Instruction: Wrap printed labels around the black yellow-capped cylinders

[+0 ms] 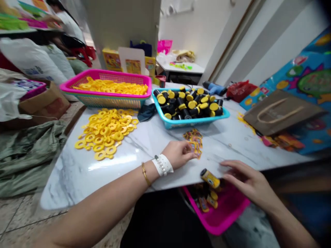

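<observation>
My left hand [178,155] rests low over the table, its thumb and fingers closed at a small pile of printed orange-yellow stickers [195,145]. A sticker seems pinched at the fingertips. My right hand [247,182] is open, fingers spread and holding nothing. Just left of those fingers, a small black canister with a yellow printed label [210,178] is tilted at the table's front edge, above a pink basket [222,225]. Whether it touches the table is unclear. Inside that basket lie several labelled canisters [204,204].
A blue basket [191,123] of black canisters with yellow caps stands behind my left hand. Yellow ring-shaped plastic pieces [106,132] are heaped at left, with more in a pink basket [106,74] behind. A brown paper bag [281,113] leans at right. Another person [68,26] sits far left.
</observation>
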The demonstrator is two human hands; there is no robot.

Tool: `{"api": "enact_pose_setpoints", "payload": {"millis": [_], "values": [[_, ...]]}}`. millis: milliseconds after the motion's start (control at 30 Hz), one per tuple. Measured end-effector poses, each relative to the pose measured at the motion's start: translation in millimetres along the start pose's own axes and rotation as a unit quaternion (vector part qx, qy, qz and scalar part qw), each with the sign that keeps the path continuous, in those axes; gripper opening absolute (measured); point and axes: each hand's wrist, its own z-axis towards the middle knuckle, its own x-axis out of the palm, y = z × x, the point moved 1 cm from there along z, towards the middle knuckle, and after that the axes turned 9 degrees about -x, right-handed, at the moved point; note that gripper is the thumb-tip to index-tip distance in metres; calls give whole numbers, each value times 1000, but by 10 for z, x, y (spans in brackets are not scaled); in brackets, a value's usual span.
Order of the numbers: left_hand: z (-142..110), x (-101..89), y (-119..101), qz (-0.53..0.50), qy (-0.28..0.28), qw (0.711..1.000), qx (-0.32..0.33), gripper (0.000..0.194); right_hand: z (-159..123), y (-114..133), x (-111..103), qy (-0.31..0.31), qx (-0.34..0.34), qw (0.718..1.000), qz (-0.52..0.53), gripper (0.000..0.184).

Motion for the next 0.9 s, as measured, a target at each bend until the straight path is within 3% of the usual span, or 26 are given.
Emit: {"api": "enact_pose_setpoints", "payload": {"millis": [100,200,333,467,600,767,900], "values": [[-66,140,-46,29,32,997,69,31,12,20,156,8,-8,1000,8,40],[-119,253,-85,57,60,993,87,35,56,87,275,-1,-57,998,-17,43],[-114,289,-74,25,28,999,33,22,149,176,353,21,-88,996,-1,48],[-62,288,-23,-75,49,995,-39,11,241,194,430,19,-107,994,31,65],[-22,280,7,-129,61,986,-82,8,272,133,510,33,-126,989,66,68],[-51,294,31,-190,74,973,-108,8,243,93,538,9,-118,991,60,69],[-106,354,65,-134,75,984,-86,11,118,11,505,-1,-117,993,31,62]]}}
